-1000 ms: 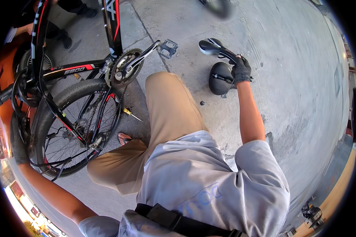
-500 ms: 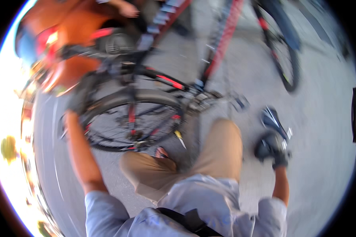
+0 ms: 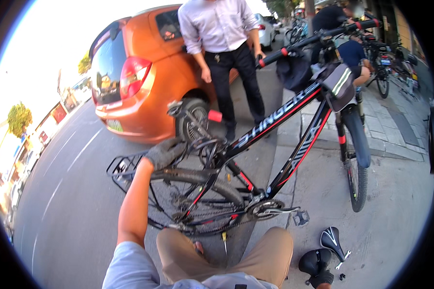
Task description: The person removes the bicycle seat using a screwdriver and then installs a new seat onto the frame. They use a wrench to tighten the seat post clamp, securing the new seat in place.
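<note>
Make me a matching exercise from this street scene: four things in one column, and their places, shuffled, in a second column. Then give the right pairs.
Things:
1. left hand
2. right hand
3. screwdriver
4. orange car

Places:
A. on the ground between the knees
B. parked behind the bicycle
C. on the bike's rear, above the back wheel
D. on the black saddle lying on the pavement

Pairs: 1-C, 2-D, 3-A, 4-B

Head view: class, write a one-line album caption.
Gloved left hand grips the black-and-red bicycle near its seat post; gloved right hand rests on a saddle on the pavement.
</note>
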Motion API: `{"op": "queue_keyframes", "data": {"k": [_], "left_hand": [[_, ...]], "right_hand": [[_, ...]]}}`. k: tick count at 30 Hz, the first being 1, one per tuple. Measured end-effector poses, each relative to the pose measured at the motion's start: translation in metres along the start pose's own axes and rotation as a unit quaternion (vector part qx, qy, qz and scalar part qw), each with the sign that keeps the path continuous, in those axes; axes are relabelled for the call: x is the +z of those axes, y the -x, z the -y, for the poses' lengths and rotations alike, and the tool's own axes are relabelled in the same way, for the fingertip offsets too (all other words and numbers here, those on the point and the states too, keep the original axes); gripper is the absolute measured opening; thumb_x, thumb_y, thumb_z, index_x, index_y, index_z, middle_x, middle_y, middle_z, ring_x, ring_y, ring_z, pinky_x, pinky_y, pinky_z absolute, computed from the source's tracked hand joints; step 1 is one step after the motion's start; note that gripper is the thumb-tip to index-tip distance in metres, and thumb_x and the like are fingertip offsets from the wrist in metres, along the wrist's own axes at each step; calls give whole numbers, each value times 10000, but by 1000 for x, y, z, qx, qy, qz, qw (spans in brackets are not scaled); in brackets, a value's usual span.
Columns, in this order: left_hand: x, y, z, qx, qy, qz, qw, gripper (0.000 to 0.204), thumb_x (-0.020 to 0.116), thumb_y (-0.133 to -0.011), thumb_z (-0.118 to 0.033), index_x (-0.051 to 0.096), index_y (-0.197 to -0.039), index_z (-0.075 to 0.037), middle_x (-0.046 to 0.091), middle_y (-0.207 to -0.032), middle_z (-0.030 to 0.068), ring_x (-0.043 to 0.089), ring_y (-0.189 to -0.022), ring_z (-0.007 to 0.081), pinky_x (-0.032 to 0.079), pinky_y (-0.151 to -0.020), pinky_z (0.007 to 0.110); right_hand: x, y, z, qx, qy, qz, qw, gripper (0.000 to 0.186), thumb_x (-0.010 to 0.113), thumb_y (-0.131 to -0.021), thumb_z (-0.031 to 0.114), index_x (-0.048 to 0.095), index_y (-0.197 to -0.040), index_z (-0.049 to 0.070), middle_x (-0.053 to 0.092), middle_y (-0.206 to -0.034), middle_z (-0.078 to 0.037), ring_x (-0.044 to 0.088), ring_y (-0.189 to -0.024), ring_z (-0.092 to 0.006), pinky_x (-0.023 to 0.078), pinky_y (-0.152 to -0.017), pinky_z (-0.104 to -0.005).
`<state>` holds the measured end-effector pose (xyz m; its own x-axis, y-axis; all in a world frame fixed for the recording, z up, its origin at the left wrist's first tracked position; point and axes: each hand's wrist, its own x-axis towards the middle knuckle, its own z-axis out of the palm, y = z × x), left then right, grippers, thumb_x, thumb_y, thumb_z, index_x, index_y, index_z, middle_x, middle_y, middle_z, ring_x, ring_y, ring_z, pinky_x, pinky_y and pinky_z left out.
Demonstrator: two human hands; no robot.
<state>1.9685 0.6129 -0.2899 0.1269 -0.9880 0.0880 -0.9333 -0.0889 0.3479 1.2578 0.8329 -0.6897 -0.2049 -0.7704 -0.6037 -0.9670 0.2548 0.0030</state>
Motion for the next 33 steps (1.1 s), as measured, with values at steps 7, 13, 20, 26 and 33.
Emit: {"op": "queue_keyframes", "data": {"k": [7,13,20,26,33], "left_hand": [[2,-1,2,4,-23,-3,1000,592,525,-1002,-496,551,-1404,-62,595,-1374,201,553,-1299,321,409,-1101,371],[1,1,1,-15,0,-11,1000,657,559,-959,-558,569,-1389,-62,591,-1366,238,557,-1288,364,421,-1091,381],[4,16,-10,90,180,-299,933,423,720,-926,-245,634,-1265,-7,712,-1124,144,674,-1030,213,527,-916,331],[-18,27,-59,159,395,-267,864,393,707,-942,-141,611,-1288,20,717,-1126,109,675,-952,150,542,-844,279],[-76,10,-68,204,527,-190,803,598,705,-931,-116,439,-1446,29,646,-1288,176,676,-1063,198,575,-830,290]], "right_hand": [[-1,3,1,-33,-340,-56,938,810,727,-792,450,400,-1471,153,708,-1082,-203,700,-995,-341,526,-857,-449],[-104,38,63,-208,-625,-117,744,775,820,-768,441,581,-1298,-71,688,-1140,-145,656,-1036,-236,518,-899,-373],[-318,83,194,-484,-516,-222,671,745,789,-795,497,615,-1256,-62,697,-1102,-123,634,-1019,-192,496,-918,-352],[-459,111,321,-614,-471,-202,600,904,828,-777,483,481,-1423,-47,626,-1285,-156,601,-1157,-221,467,-1004,-358],[-567,147,431,-679,-282,-203,647,862,834,-743,499,544,-1410,37,650,-1225,-187,646,-1113,-254,518,-963,-380]]}}
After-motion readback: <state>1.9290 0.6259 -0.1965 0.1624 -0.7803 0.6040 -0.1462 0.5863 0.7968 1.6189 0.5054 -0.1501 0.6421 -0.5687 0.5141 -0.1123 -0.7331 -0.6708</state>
